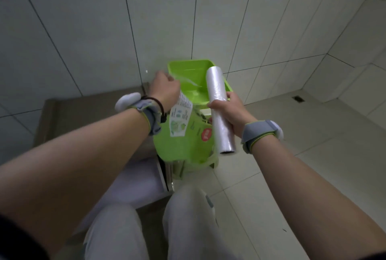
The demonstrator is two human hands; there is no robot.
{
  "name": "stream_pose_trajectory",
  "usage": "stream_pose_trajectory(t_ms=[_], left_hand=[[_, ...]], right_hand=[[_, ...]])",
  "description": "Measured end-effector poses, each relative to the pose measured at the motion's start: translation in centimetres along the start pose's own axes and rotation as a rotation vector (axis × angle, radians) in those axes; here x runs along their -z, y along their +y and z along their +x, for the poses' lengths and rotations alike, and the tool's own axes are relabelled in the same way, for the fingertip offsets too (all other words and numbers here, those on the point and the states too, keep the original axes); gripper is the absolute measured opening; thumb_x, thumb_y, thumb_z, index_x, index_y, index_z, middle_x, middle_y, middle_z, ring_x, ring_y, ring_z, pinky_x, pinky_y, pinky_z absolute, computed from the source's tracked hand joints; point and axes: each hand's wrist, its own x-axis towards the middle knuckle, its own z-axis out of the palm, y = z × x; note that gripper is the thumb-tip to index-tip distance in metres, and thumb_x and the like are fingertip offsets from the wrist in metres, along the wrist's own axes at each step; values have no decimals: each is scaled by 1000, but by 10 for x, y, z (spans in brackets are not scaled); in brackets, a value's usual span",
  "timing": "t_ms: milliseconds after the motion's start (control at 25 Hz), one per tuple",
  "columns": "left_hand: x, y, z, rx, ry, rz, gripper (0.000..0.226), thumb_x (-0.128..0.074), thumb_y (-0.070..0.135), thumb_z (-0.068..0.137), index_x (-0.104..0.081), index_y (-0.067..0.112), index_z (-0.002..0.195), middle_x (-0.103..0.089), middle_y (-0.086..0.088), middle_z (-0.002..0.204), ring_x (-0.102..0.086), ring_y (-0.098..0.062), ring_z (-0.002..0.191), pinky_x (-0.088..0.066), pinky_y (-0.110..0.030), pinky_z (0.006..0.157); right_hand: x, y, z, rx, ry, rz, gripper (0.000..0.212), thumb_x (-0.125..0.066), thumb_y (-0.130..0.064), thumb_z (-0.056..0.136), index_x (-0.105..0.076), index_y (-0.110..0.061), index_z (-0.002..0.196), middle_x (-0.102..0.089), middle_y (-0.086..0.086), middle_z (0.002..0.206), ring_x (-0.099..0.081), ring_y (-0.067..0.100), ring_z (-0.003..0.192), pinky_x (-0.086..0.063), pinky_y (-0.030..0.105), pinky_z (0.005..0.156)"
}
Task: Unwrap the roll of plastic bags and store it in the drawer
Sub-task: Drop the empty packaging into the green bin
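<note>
My right hand (229, 111) grips a white translucent roll of plastic bags (219, 109) around its middle; the roll is bare and tilted, its far end over a green bin (188, 67). My left hand (165, 88) is closed on the clear wrapper (188, 81) with its green and white printed label (180, 117), which hangs down from the fist over the bin's near edge. The wrapper is off the roll. An open drawer (165, 178) shows below my left forearm, its inside mostly hidden by my arm.
A brown cabinet top (87, 109) lies at the left against the tiled wall. The bin stands on the pale tiled floor (292, 155) beside the cabinet. My knees in light trousers (188, 218) are at the bottom. A floor drain (296, 98) sits far right.
</note>
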Motion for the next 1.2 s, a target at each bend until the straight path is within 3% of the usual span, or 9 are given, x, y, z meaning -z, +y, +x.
stream_pose_trajectory(t_ms=[240,360,440,600,760,880,1000,1080,1200], left_hand=[[3,63,41,-10,-91,-597,27,-41,-2,87,-51,14,105,-59,-10,90,-60,-25,69,-54,-36,61],[7,62,61,-9,-20,-656,31,-43,-10,86,-46,16,103,-64,-19,102,-70,-34,82,-61,-45,70],[-2,49,72,54,83,-547,31,-51,-6,85,-40,17,103,-59,-18,108,-68,-39,91,-60,-48,72],[-35,17,81,102,281,-37,28,-52,5,80,-36,17,100,-49,-7,93,-46,-25,69,-36,-34,56],[-62,-1,96,96,292,16,26,-50,4,82,-33,17,96,-49,-10,92,-55,-35,76,-47,-39,63],[-78,-10,110,81,263,15,30,-53,4,81,-32,19,96,-52,-14,93,-62,-41,82,-55,-48,64],[-86,-18,122,112,179,-24,32,-61,11,82,-34,18,98,-56,-15,94,-64,-40,83,-58,-48,68],[-92,-25,124,143,80,55,41,-71,28,80,-41,17,105,-58,-15,108,-62,-35,94,-53,-36,79],[-102,-32,114,-164,156,425,42,-71,38,80,-56,18,114,-50,-11,130,-50,-33,114,-38,-34,86]], right_hand=[[34,-19,28,73,141,74,59,-72,-7,79,-41,-9,129,-59,20,109,-61,31,64,-56,35,54],[32,-23,42,105,178,113,51,-70,-6,81,-43,-6,125,-58,21,106,-60,30,60,-55,35,51],[26,-25,52,118,162,91,48,-71,-7,80,-47,-5,121,-60,23,106,-61,30,64,-57,35,51],[11,-26,81,118,200,7,52,-69,-19,64,-57,-4,112,-65,19,93,-64,31,69,-61,50,66],[3,-21,105,91,166,-20,40,-69,-23,63,-56,-10,98,-60,16,89,-66,38,76,-57,65,72],[4,-11,116,80,176,-48,46,-71,-22,65,-58,-7,106,-64,17,92,-67,39,80,-59,53,72],[7,-9,128,87,190,16,46,-70,-19,66,-57,-5,108,-68,26,108,-71,42,96,-56,58,74],[9,-11,134,95,202,26,51,-70,-21,65,-56,-3,111,-66,28,110,-71,39,91,-57,55,74],[7,-13,135,102,202,10,48,-69,-23,61,-58,-5,104,-67,29,101,-61,31,75,-55,45,67]])
